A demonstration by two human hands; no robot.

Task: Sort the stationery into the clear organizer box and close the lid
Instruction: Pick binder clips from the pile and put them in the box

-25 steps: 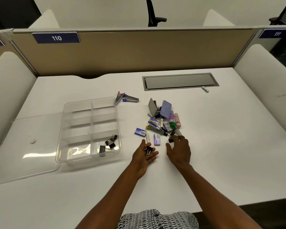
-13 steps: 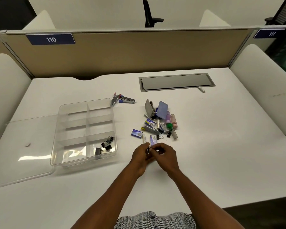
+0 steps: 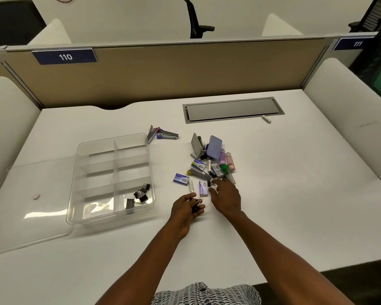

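Black binder clips (image 3: 195, 205) sit cupped in the left hand (image 3: 186, 209), fingers curled around them. Right hand (image 3: 226, 198) reaches forward, fingers loosely spread, fingertips at another binder clip (image 3: 210, 184) on the near edge of the stationery pile (image 3: 211, 161); grip unclear. Clear organizer box (image 3: 92, 216) lies left of both hands, lid (image 3: 29, 201) open, more clips (image 3: 141, 194) in its near right compartment.

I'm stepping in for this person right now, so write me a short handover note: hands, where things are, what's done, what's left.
Left hand cups a few black binder clips.
Right hand reaches, fingers extended, toward a binder clip at the near edge of the stationery pile.
Done: several binder clips lie in the near-right compartment of the clear organizer box; the other compartments look empty.
Left: drop in the held clips, sort the pile and the staplers beyond the box, then close the lid, lying open on the left.
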